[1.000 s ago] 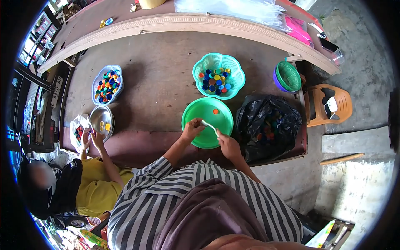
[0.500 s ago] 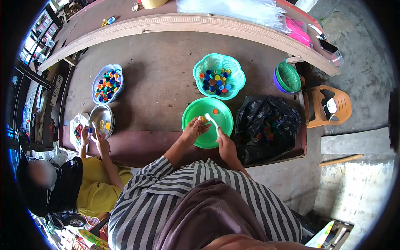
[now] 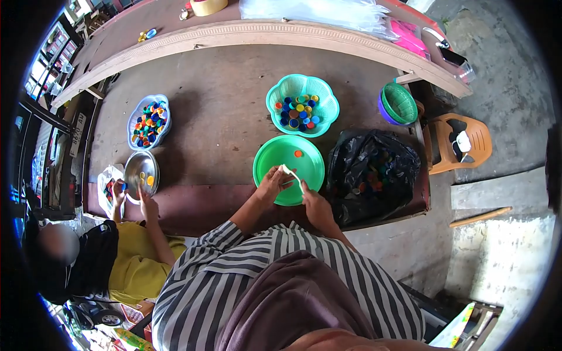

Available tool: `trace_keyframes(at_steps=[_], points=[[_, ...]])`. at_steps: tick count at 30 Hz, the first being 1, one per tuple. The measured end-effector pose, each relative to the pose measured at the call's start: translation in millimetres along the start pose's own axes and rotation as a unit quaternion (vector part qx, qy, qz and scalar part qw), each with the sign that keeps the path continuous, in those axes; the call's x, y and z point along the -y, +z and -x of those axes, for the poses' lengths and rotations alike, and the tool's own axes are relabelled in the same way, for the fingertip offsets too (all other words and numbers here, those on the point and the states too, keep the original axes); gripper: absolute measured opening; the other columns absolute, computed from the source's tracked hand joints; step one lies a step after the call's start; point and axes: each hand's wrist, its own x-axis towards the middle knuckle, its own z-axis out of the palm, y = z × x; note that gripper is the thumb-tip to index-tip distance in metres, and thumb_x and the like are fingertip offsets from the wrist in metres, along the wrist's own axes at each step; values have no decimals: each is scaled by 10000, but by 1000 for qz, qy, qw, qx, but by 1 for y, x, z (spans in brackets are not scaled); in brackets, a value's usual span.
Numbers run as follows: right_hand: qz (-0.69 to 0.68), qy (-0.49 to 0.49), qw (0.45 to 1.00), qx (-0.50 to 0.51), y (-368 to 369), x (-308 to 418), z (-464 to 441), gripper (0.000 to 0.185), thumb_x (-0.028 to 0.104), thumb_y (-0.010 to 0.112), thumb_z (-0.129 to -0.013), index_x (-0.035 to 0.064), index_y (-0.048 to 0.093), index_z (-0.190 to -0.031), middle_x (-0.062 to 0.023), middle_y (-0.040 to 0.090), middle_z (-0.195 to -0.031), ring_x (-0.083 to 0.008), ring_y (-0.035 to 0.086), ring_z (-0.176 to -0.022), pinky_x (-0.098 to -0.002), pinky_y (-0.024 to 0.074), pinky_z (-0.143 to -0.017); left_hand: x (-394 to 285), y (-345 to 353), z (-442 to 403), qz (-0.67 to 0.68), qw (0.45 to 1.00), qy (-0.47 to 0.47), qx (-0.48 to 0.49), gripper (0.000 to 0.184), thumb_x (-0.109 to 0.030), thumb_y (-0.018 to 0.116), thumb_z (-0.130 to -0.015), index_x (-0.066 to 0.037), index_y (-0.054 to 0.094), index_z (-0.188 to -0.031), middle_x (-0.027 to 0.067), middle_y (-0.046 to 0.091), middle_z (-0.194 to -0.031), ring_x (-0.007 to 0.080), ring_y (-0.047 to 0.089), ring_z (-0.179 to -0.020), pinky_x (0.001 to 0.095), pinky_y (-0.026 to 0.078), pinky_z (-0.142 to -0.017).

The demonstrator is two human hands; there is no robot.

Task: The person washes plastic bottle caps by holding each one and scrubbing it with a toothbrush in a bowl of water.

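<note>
Over the green basin [image 3: 316,153], my left hand [image 3: 271,185] is closed round a yellowish bottle cap that is mostly hidden now. My right hand [image 3: 316,205] grips a white toothbrush [image 3: 295,175], whose head touches the spot where the left fingers hold the cap. An orange cap [image 3: 298,154] lies in the basin. Behind the basin stands a turquoise basket [image 3: 329,105] with several coloured caps. To the right of my hands is an open black plastic bag [image 3: 345,161] with more caps inside.
At the left a co-worker's hands [image 3: 147,206] are by a metal bowl [image 3: 155,167] and a white bag [image 3: 106,175]. A pale blue basket [image 3: 132,120] of caps stands behind. Green and purple baskets [image 3: 400,104] and an orange chair [image 3: 481,143] are at the right.
The toothbrush head has moved back onto the cap in my left hand. The co-worker's hand has reached further over the metal bowl. The view has shifted slightly.
</note>
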Motion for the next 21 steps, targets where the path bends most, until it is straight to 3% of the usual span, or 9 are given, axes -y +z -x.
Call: trace_keyframes(at_steps=[3,5,8,11,14,16,21], points=[[65,17,997,38,6,-13,-1,469,57,470,-865,65,419,-1331,-174,613,-905,-324,610,-810,-407,470,-701,-3,5,3,-12,1000,9,4,322,-359,405,-975,-111,437,-1178,104,544,-1228,219,527,-1116,360,413,-934],[53,79,995,21,5,-19,-5,483,56,469,-863,64,403,-1342,-174,611,-901,-323,608,-815,-404,470,-714,-3,6,2,-22,1000,8,2,322,-359,401,-976,-110,437,-1178,105,543,-1228,218,529,-1115,362,412,-936],[-2,1,996,84,0,-2,-1,483,56,458,-867,63,396,-1346,-171,609,-886,-323,606,-811,-402,469,-715,-5,6,5,-25,1000,7,-16,314,-350,399,-979,-112,436,-1179,103,543,-1228,217,521,-1130,371,409,-940],[90,65,994,20,10,-27,-8,488,50,455,-861,65,397,-1346,-171,610,-886,-327,605,-817,-405,470,-714,-4,6,3,-37,999,3,-11,302,-343,397,-980,-119,438,-1180,98,547,-1222,214,514,-1136,377,408,-941],[12,-10,999,45,1,-10,-7,492,43,459,-856,63,398,-1344,-177,613,-897,-332,607,-827,-410,470,-711,-1,3,4,-29,999,5,-13,295,-338,396,-982,-128,434,-1185,95,552,-1215,210,511,-1135,377,409,-938],[28,0,998,49,6,-14,-3,495,41,465,-853,60,397,-1343,-179,613,-898,-334,608,-827,-413,470,-705,-4,2,1,-15,1000,12,-18,313,-343,387,-982,-114,425,-1193,112,501,-1285,227,506,-1140,387,384,-961],[37,29,999,28,0,-12,-8,475,86,468,-876,38,378,-1340,-218,596,-935,-374,595,-856,-441,479,-714,-2,4,-2,-31,999,9,-24,272,-330,391,-983,-128,428,-1162,102,523,-1257,217,512,-1130,381,398,-943]])
